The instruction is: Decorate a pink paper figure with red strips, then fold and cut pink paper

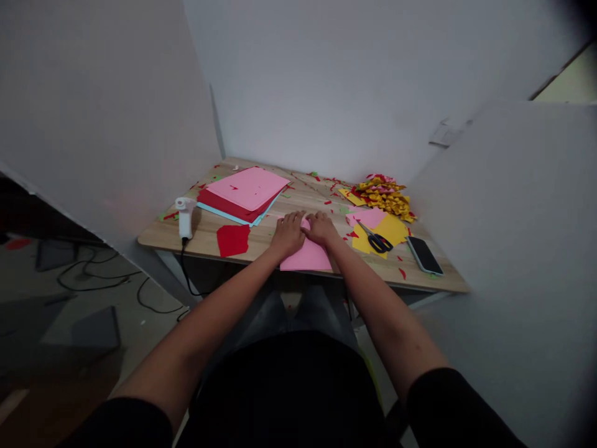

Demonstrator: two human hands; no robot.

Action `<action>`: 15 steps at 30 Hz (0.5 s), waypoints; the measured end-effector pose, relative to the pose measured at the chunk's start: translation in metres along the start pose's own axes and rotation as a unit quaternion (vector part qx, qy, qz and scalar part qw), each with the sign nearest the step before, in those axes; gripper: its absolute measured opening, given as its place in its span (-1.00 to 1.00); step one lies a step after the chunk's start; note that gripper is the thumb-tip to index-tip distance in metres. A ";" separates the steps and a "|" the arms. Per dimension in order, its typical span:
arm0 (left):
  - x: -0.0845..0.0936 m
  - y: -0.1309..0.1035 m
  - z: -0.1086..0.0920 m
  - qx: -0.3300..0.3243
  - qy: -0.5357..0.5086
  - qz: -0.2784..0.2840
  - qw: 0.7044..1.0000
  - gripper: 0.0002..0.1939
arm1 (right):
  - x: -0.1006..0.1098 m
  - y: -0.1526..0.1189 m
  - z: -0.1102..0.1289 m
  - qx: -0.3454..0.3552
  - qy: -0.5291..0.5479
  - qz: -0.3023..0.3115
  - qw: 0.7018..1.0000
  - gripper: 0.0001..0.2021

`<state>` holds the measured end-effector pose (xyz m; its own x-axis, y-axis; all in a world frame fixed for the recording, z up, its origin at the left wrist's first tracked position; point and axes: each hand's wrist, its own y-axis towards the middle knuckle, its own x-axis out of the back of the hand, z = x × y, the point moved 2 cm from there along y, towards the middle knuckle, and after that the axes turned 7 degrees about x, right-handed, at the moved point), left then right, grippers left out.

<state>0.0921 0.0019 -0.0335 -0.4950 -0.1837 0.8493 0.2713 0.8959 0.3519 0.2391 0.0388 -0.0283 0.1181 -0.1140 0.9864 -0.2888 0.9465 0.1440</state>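
Left hand: our left hand (pixel 289 233) lies palm down on the pink sheet (pixel 306 254), fingers forward, tips near its far edge.
Right hand: our right hand (pixel 321 228) lies on the same sheet, fingers angled inward, its thumb side meeting the left.
Arms: both reach forward from black sleeves, converging at the hands.
Grip: we find both hands pressed flat rather than closed; whether any fingertip pinches the paper, we cannot tell.
Pink sheet: at the near edge of the wooden table (pixel 261 252), between the red piece (pixel 233 241) and the scissors (pixel 375 239).
Left side: a paper stack (pixel 252 188), pink uppermost, behind the red piece; a white device (pixel 185 219) stands near the table's left end.
Right side: scissors on yellow paper (pixel 394 229), a phone (pixel 424 256) just beside.
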 end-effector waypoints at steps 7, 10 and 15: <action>0.004 -0.004 -0.004 0.009 -0.047 -0.011 0.999 -0.38 | 0.009 0.005 -0.005 -0.015 0.054 0.010 0.998 -0.58; 0.011 -0.004 -0.004 0.031 -0.089 -0.033 0.995 -0.41 | 0.022 -0.001 -0.001 -0.023 0.101 -0.015 0.995 -0.63; 0.041 0.005 -0.002 0.123 -0.231 -0.092 0.961 -0.43 | 0.057 -0.038 0.003 -0.010 0.202 -0.109 0.973 -0.77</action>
<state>0.0748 -0.0019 0.0040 -0.8453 -0.1994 0.4956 -0.0308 0.9444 0.3274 0.2544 -0.0043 0.0232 0.5394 -0.1883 0.8207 -0.1978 0.9190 0.3409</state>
